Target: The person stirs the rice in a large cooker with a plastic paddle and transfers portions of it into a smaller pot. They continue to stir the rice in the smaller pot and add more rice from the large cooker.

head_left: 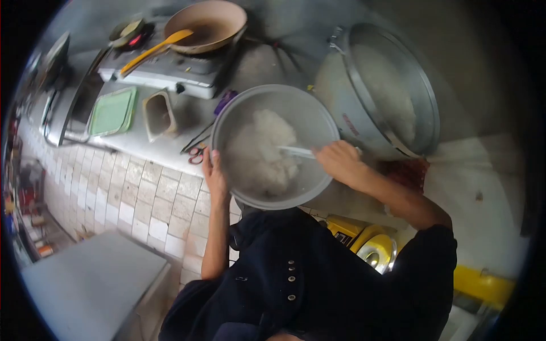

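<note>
A round grey metal bowl with white rice in it is held in front of my body. My left hand grips the bowl's left rim, fingers on the outside and at the edge. My right hand is closed around the handle of a pale spatula, whose blade is among the rice. Behind the bowl, to the right, stands a large metal pot with more rice inside, its wide rim tilted toward me.
A stove with a large pan, a small pan and a yellow spatula is at the back left. Nearer are a green-lidded container, a metal tray and scissors. A yellow appliance stands low right.
</note>
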Tool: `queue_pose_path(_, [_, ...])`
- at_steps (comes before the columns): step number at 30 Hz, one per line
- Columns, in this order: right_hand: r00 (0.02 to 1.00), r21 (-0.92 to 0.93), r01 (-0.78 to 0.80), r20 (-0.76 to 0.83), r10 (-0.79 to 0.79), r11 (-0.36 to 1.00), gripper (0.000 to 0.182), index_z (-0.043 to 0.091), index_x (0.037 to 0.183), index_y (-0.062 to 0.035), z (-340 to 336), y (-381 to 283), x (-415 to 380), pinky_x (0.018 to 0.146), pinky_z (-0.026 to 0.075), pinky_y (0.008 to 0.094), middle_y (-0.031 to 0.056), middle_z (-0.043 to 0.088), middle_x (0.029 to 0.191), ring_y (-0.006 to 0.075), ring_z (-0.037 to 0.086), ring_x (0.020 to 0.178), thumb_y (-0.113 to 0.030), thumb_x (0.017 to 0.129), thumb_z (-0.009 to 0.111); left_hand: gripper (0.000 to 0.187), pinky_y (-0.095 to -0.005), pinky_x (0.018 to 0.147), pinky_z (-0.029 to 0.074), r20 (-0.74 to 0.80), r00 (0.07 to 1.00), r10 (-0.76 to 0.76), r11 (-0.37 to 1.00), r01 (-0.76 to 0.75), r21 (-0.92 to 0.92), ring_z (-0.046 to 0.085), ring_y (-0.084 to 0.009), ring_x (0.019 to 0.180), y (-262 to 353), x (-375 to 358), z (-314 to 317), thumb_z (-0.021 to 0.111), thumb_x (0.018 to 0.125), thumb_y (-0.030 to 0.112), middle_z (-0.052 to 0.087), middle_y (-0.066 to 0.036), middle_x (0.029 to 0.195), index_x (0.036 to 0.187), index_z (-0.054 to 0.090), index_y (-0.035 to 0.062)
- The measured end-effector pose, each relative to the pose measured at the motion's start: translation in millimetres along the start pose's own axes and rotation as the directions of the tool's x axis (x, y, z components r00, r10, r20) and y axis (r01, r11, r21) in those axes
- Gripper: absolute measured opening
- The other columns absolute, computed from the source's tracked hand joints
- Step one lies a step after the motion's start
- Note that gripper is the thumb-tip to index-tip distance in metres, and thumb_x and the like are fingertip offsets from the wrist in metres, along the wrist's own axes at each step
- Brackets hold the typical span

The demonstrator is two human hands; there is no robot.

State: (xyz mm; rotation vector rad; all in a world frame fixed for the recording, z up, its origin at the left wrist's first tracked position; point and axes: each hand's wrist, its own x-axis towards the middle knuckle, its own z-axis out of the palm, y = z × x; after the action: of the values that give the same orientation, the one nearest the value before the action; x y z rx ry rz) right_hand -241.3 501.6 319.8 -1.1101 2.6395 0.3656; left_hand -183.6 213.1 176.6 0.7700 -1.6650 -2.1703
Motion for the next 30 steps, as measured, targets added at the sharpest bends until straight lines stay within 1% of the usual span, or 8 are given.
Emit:
queue_pose_path(4, [0.976,-0.017,0.086,0.205,-0.081,0.996,0.014,0.067,0.084,-0.0040,-8.3,4.7,-6.5,0.062,0.051,0.0431,0.0131,0.064,0.069,0.0319,0.066,0.069,-0.016,0.084,0.059,0.045,-0.0294,0.087,0.046,0.007,0.999,0.036,0.999,-0.036,0.004,0.056,-0.0173,0.103,-23.4,10.7,-12.7,0.051,0.100,0.030,0.057,-0.011,0.122,0.133,0.049,-0.0012])
queue_pose_path(9, [1.000,0.394,0.013,0.008,-0.017,0.919,0.013,0.069,0.087,-0.0075,-132.1,46.7,-61.4,0.063,0.053,0.0386,0.0114,0.065,0.067,0.0257,0.067,0.066,-0.016,0.088,0.058,0.037,-0.0301,0.080,0.048,0.223,0.918,0.328,0.863,-0.387,0.324,0.057,-0.0170,0.093,4.3,-3.3,-8.5,0.043,0.103,0.027,0.060,-0.010,0.107,0.126,0.052,-0.0004])
queue_pose_path(11, [0.997,0.463,0.008,-0.067,0.026,0.886,0.014,0.066,0.093,-0.0093,-166.3,84.6,-101.7,0.060,0.052,0.0383,0.0117,0.064,0.067,0.0244,0.066,0.062,-0.019,0.092,0.055,0.037,-0.0308,0.081,0.048,0.203,0.956,0.212,0.950,-0.250,0.189,0.057,-0.0175,0.094,12.3,1.4,-4.5,0.043,0.103,0.027,0.060,-0.011,0.108,0.126,0.052,-0.0003])
queue_pose_path(15, [0.887,0.228,-0.348,-0.235,0.399,0.909,0.011,0.065,0.091,-0.0078,-192.5,163.6,-185.6,0.055,0.049,0.0392,0.0105,0.060,0.061,0.0276,0.060,0.054,-0.017,0.087,0.060,0.040,-0.0331,0.081,0.050,0.156,0.985,0.072,0.988,-0.092,0.123,0.059,-0.0204,0.096,23.5,-5.4,3.0,0.040,0.103,0.029,0.060,-0.013,0.111,0.129,0.050,-0.0001])
queue_pose_path(19, [0.850,-0.199,-0.413,-0.434,0.298,0.889,0.011,0.068,0.091,-0.0053,-148.6,234.3,-213.0,0.063,0.052,0.0416,0.0136,0.064,0.068,0.0302,0.065,0.067,-0.012,0.083,0.064,0.045,-0.0354,0.081,0.052,0.160,0.987,0.003,0.985,-0.031,0.168,0.060,-0.0233,0.099,10.9,9.2,-20.6,0.041,0.102,0.034,0.059,-0.016,0.116,0.130,0.048,-0.0006])
queue_pose_path(21, [0.862,-0.096,-0.465,0.178,0.475,0.880,0.014,0.070,0.089,-0.0029,-125.5,256.3,-191.2,0.072,0.053,0.0444,0.0164,0.066,0.078,0.0323,0.067,0.079,-0.008,0.078,0.064,0.048,-0.0373,0.083,0.051,0.133,0.990,-0.052,0.977,0.022,0.213,0.059,-0.0242,0.104,5.4,7.9,-23.2,0.043,0.102,0.036,0.057,-0.017,0.121,0.131,0.048,-0.0006])
queue_pose_path(24, [0.711,-0.053,-0.540,0.505,0.489,0.840,0.014,0.070,0.085,0.0000,-74.9,281.2,-166.0,0.076,0.053,0.0448,0.0189,0.067,0.084,0.0335,0.067,0.083,-0.007,0.076,0.062,0.050,-0.0371,0.089,0.049,-0.067,0.995,-0.071,0.970,0.084,0.230,0.057,-0.0251,0.109,10.3,0.7,-17.9,0.044,0.101,0.036,0.055,-0.017,0.126,0.136,0.046,-0.0007])
queue_pose_path(30, [0.971,0.044,-0.240,0.011,0.239,0.970,0.023,0.064,0.082,0.0028,32.0,309.2,-164.3,0.071,0.050,0.0490,0.0222,0.066,0.078,0.0386,0.065,0.078,-0.017,0.090,0.058,0.056,-0.0380,0.104,0.038,-0.207,0.978,-0.039,0.933,0.109,0.342,0.048,-0.0264,0.124,10.6,2.5,-22.5,0.048,0.100,0.036,0.046,-0.017,0.140,0.143,0.040,0.0002])
